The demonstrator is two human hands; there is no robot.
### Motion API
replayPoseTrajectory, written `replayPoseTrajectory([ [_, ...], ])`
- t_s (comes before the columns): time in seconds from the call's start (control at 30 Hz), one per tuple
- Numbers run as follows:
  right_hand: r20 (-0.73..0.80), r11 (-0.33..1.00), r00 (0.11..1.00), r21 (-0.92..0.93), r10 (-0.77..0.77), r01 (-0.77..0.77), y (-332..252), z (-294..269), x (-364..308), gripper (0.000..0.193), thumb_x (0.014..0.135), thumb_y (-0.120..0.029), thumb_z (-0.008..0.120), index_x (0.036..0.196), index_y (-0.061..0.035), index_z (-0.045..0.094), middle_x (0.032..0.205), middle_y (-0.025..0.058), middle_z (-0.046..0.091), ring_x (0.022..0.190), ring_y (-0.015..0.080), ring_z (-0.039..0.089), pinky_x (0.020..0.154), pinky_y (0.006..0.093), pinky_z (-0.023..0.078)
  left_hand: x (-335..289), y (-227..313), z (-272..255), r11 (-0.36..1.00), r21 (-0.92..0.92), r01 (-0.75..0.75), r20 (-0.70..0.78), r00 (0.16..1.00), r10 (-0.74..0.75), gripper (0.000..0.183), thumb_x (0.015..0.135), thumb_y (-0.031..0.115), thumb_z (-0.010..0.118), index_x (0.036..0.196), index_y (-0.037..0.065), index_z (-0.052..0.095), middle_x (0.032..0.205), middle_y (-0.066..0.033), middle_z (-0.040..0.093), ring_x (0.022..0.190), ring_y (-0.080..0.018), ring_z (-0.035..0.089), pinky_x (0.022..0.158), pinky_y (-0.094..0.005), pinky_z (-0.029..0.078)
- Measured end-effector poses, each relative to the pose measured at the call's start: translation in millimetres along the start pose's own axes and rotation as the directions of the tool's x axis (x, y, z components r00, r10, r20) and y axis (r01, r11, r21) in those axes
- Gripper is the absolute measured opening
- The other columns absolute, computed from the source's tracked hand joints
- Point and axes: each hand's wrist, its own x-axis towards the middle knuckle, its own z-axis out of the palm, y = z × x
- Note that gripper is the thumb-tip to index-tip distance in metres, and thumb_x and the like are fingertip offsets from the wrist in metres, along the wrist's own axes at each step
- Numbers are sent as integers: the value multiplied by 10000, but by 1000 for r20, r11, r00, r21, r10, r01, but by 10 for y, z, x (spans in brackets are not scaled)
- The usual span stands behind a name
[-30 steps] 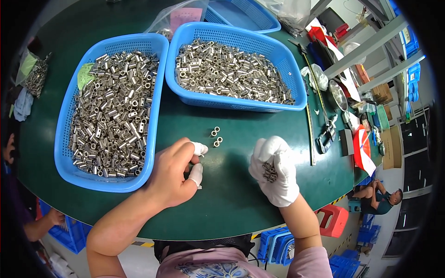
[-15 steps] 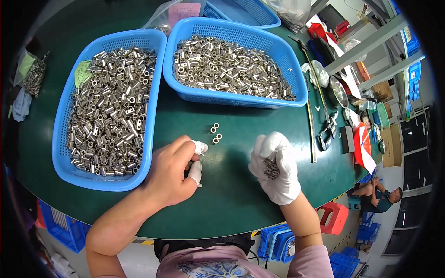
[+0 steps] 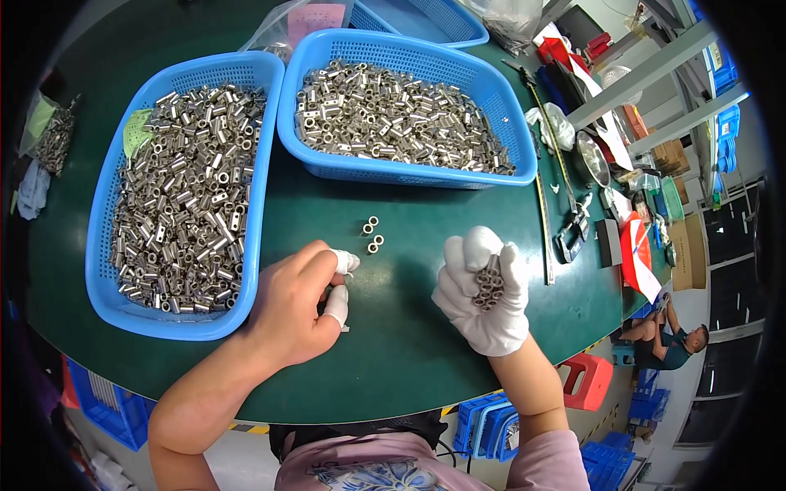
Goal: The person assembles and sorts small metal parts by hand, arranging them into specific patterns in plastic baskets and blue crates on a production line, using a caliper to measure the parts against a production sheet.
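Note:
My right hand point(image 3: 483, 288), in a white glove, is cupped around a bunch of small metal nuts point(image 3: 488, 286) held upright in its palm. My left hand point(image 3: 299, 301) is bare except for white finger cots on the thumb and forefinger; those two fingertips pinch together just above the green table point(image 3: 409, 344), and whether a small part sits between them I cannot tell. Three loose metal nuts point(image 3: 372, 235) lie on the table just beyond my left fingertips.
Two blue baskets full of short metal sleeves stand ahead: one at the left point(image 3: 184, 192), one at the back centre point(image 3: 401, 106). Tools, a measuring tape and boxes crowd the table's right edge point(image 3: 589, 204). A person sits on the floor at far right point(image 3: 667, 344).
Both hands stay almost in place; the view has shifted slightly. The three nuts lie where they were.

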Motion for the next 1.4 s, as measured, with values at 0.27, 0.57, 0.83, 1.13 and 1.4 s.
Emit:
replayPoseTrajectory([
  [0.27, -1, 993, 999, 109, 50, -50, -26, -69, 19, 329, 926, -398, 451, 870, -80, 513, 681, 19, 416, 470, 72, 313, 412, 198, 252, 16, -1, 30, 1000, -2, 8, -2, 1000, -8, 248, 660, -82, 527, 895, -17, 575, 784, -96, 545, 544, -162, 530, 472, -264, 408],
  [0.57, -115, 823, 887, 442, 446, -356, 7, 26, 204, 286, 916, -277, 453, 923, -21, 581, 809, 89, 559, 447, 92, 365, 349, 200, 296, 30, -83, 110, 997, -73, 4, -73, 997, -9, 247, 697, -32, 546, 929, 39, 587, 749, -90, 521, 575, -202, 547, 501, -297, 435],
  [0.83, 248, 511, 958, -847, 142, 144, 559, 1368, 1305, 176, 820, -201, 585, 858, -33, 625, 690, 44, 591, 600, 122, 555, 572, 251, 461, -59, -195, 209, 999, 0, -45, -29, 999, 45, 257, 792, 127, 541, 1026, 28, 504, 1028, -152, 532, 1001, -310, 489, 896, -437, 368],
  [1.13, 459, -260, 865, -876, -201, 405, 218, 1257, 1276, 177, 757, -163, 576, 859, -28, 628, 817, 149, 607, 748, 312, 605, 637, 391, 496, -61, -256, 298, 995, 80, -56, -180, 981, 69, 280, 740, 122, 633, 995, 33, 557, 869, -106, 546, 688, -226, 517, 602, -379, 413],
  [1.4, -102, -183, 993, -977, -66, -113, -100, 117, 410, 455, 669, -236, 695, 1079, -68, 593, 858, 64, 607, 766, 250, 598, 708, 327, 488, 177, -69, 121, 937, 329, 117, -143, 987, -73, 394, 676, 161, 702, 1026, 33, 574, 791, -56, 530, 679, -227, 565, 580, -346, 450],
])
